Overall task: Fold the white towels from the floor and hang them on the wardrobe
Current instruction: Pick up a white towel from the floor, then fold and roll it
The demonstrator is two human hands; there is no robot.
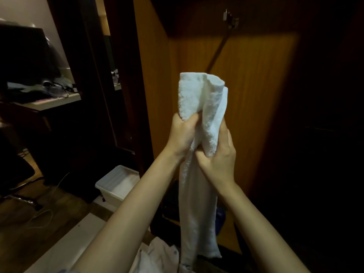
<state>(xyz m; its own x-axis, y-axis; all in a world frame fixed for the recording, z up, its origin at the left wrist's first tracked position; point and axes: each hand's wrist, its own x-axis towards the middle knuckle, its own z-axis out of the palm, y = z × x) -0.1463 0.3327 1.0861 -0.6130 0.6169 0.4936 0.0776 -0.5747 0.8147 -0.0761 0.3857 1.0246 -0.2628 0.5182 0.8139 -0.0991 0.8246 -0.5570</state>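
1. Head view: both my forearms reach up from the bottom edge. My left hand (184, 133) is clenched on the white towel (199, 154) just under its bunched top, fingers curled into the terry. My right hand (217, 156) grasps the same towel just below and beside it, thumb pressed along the cloth.
2. White towel hangs between my hands as a long narrow strip, its top doubled over above my fists, its tail drooping past my wrists, in front of the wardrobe (256, 95).
3. A metal hook (229, 18) sits high on the wardrobe, well above the towel.
4. I judge the towel soft, light and limp; it will sag wherever unsupported, so holding near the folded top suits hanging.
5. A white bin (116, 184) stands on the floor, lower left.
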